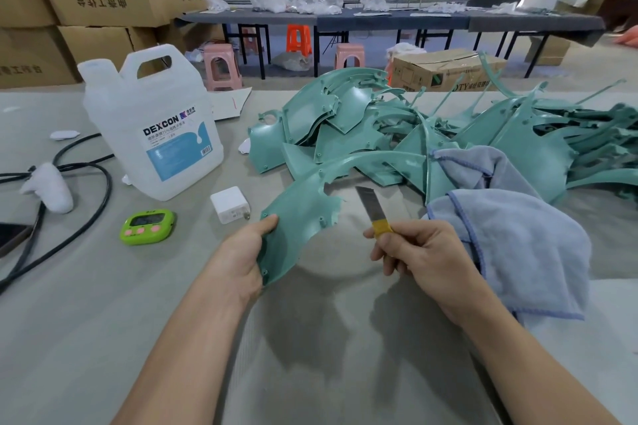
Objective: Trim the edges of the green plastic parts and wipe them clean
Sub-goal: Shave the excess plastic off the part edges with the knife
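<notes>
the left hand (241,259) grips the near end of a curved green part (303,203), thumb on top and fingers curled out of sight beneath it. the right hand (424,252) pinches a bare blade (371,205) by its yellow-taped end, the steel pointing up and away from the fingers, just beside the part's inner edge. that edge looks ragged above the left thumb, so trimming of this piece seems barely begun, and wiping has not started. the blue cloth (518,245) lies untouched just to the outside of the right hand. beyond both hands a pile of green parts (379,128) waits, so most of the job looks to be ahead.

i cannot tell whether the blade touches the plastic, nor which pieces in the pile are already trimmed. the held part's far end runs into the pile, and the cloth covers some pieces.
</notes>
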A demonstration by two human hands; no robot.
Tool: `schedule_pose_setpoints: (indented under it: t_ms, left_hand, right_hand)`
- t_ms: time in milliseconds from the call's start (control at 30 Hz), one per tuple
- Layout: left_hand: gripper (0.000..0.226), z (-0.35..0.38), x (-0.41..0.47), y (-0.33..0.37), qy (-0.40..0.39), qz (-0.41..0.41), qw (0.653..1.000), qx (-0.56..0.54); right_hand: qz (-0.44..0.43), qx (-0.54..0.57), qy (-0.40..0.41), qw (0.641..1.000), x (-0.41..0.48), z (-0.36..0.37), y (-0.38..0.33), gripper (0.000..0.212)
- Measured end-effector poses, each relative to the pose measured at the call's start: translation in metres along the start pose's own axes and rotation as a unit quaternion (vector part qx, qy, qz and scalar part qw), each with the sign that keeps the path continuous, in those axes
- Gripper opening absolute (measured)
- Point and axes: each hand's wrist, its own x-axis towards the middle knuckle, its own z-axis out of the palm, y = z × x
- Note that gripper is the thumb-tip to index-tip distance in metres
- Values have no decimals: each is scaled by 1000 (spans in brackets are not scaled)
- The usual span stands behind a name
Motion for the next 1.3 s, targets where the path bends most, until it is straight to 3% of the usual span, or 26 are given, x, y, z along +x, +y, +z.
schedule_pose_setpoints:
  t_ms: [233,433,600,700,867,1100,1300]
  left_hand:
    - [17,4,0,-2,11,3,1000,-17]
    - [17,5,1,-3,-5,-1,996,-88]
    - [19,13,-4,-8,-24,-16,997,-67]
    - [22,17,-8,-9,-43,-26,997,-57]
    - [23,17,-10,-9,-54,-40,996,-51]
    - [22,15,-6,-9,-54,-38,997,-47]
    - [25,12,-4,-10,-76,-45,995,-55]
  right_hand:
    - [25,-114,47,992,0,22,12,15]
    - [-3,-172,-26,985,-10,29,9,24]
    - [-17,-74,64,995,-4,31,5,18]
    - [-17,-21,76,997,-2,30,5,19]
    - [-10,-11,23,1000,-3,31,6,17]
    - [-21,-54,13,998,-3,23,3,22]
    - [12,-35,102,994,-1,21,4,20]
